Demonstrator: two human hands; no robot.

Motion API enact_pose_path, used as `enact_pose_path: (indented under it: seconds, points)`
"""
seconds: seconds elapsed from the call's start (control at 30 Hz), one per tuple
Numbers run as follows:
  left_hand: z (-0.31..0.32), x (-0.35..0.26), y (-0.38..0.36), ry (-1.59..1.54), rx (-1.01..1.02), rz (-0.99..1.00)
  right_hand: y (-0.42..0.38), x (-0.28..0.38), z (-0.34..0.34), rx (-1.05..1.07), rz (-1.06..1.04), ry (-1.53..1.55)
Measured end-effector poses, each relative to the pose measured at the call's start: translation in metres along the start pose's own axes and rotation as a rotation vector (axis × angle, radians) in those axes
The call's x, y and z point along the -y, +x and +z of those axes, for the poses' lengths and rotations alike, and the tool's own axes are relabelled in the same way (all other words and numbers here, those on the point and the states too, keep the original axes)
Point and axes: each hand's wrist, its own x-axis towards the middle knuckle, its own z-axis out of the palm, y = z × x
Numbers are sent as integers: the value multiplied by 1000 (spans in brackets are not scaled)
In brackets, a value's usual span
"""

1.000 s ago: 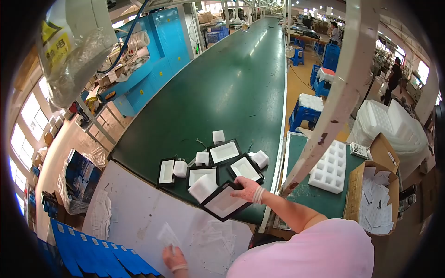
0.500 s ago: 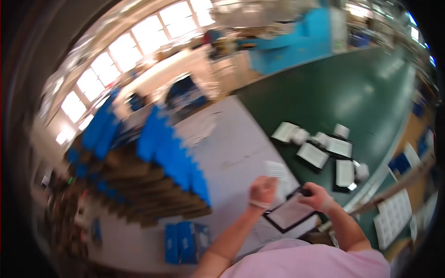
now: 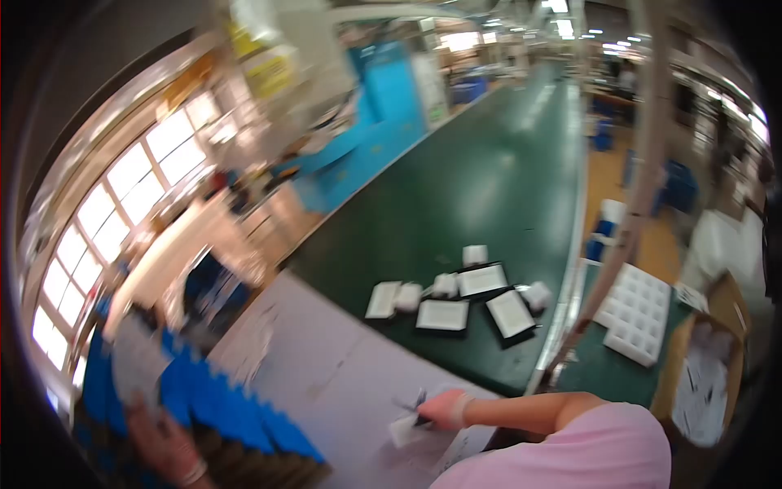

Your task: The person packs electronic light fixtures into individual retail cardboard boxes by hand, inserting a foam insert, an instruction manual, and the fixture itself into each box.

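My left hand is at the lower left, over the stack of blue-and-brown cartons. Its fingers stretch upward against a pale grey sheet-like piece among the cartons. On the pale tabletop, my right hand is closed around a small dark item with thin ends poking out; motion blur hides its kind. A white piece lies just under it, blurred too. Beyond the right hand, several black trays with white panels, such as this tray, lie on the green conveyor belt.
Small white boxes sit among the black trays. A metal rail edges the belt on the right. Past it are a white compartment tray and an open cardboard box with white contents. A slanted post rises there.
The view has swung right. My left hand has moved from the sheet near my right hand to the cartons. The black-framed tray that was under my right hand no longer shows.
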Motion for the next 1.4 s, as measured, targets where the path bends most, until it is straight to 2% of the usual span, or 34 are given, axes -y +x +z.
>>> enact_pose_path:
  seconds: [0.03, 0.13, 0.17, 0.23, 0.33, 0.4, 0.5, 0.63, 0.83, 0.97, 1.1, 1.13, 1.17, 1.2, 1.23, 1.27, 1.3, 1.33, 1.37, 1.4]
  points:
    - [-6, 3, 16, 79, -68, 84, 2, -1, 8, -40, 5, 1]
    - [45, 76, 20, 140, 173, 412, 10, -2, 13, -39, 21, -13]
    - [59, 92, 21, 135, 278, 459, 10, -3, 13, -14, 31, -19]
    - [80, 84, 26, 106, 420, 431, 9, -2, 7, -12, 33, -3]
    - [99, 58, 35, 50, 507, 358, 9, -4, 7, -11, 35, -8]
    - [106, 42, 38, 18, 528, 317, 6, -4, 6, -51, -6, -22]
    - [115, 22, 41, -47, 535, 264, 4, -5, 0, 4, 101, 27]
    - [122, -2, 42, -169, 537, 163, 4, -8, 4, -27, 85, 17]
    - [108, -36, 19, -554, 443, -143, -1, -21, 1, -84, 140, 104]
    - [101, -71, -22, -1008, 401, -505, -28, -30, -33, -149, 281, 258]
    - [107, -124, -94, -1436, 429, -897, -61, -52, -59, -338, 443, 385]
    - [114, -136, -120, -1442, 451, -927, -68, -57, -63, -401, 447, 359]
    - [120, -150, -145, -1215, 503, -796, -75, -62, -69, -465, 451, 331]
    - [107, -174, -152, -441, 597, -472, -89, -55, -85, -499, 450, 336]
    - [137, -183, -197, -407, 520, -527, -89, -63, -84, -571, 411, 307]
    - [136, -193, -211, -367, 651, -521, -96, -60, -91, -630, 378, 315]
    - [129, -202, -222, -406, 588, -519, -103, -54, -102, -681, 341, 326]
    - [136, -202, -234, -408, 712, -610, -108, -53, -108, -724, 287, 317]
    - [149, -202, -254, -497, 680, -647, -109, -49, -114, -753, 225, 320]
    - [131, -208, -238, -496, 864, -749, -119, -28, -133, -719, 227, 374]
